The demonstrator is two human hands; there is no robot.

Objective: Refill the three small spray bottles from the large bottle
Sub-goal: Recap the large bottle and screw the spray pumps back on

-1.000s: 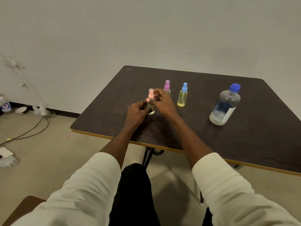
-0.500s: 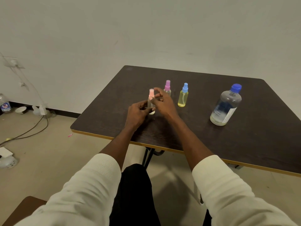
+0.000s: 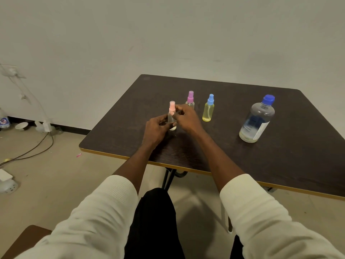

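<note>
A small clear spray bottle with a pink top (image 3: 172, 109) stands on the dark table (image 3: 280, 156). My left hand (image 3: 156, 129) grips its body from the left. My right hand (image 3: 187, 118) pinches its pink spray top from the right. Behind my right hand stands a second small bottle with a purple top (image 3: 190, 98), partly hidden. To its right is a third small bottle with a blue top (image 3: 208, 109), holding yellow liquid. The large clear bottle with a blue cap (image 3: 257, 119) stands capped at the right, with a little yellowish liquid at its bottom.
The table's yellow-trimmed front edge (image 3: 115, 156) runs close to my knees. Cables (image 3: 33, 148), a small bowl (image 3: 21, 126) and a plastic bottle (image 3: 4, 120) lie on the floor at the left by the wall. A brown seat corner (image 3: 24, 238) shows at the bottom left.
Both hands have stayed on the pink-topped bottle. My right fingers have shifted slightly around its top.
</note>
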